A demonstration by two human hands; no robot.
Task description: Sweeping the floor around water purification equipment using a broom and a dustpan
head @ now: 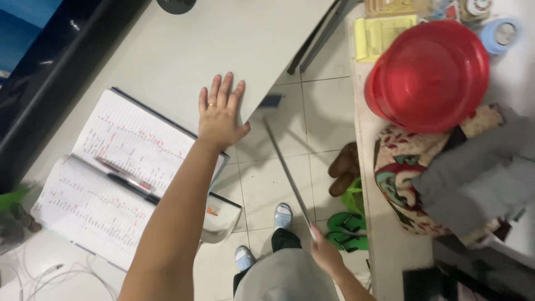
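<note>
Bare and spread flat, the left hand (219,113) rests palm-down on the pale desk (184,44) near its edge, just beside an open ledger (106,173) with two pens (128,181) in its fold. Lower down, the right hand (326,255) is closed around a thin metal rod (284,167) — slanting over the tiled floor (323,111) towards the desk edge.

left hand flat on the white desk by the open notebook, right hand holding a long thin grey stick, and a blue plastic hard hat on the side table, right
Not quite: the plastic hard hat on the side table is red, not blue, as the head view shows. The rest holds: left hand flat on the white desk by the open notebook, right hand holding the long thin grey stick.
</note>
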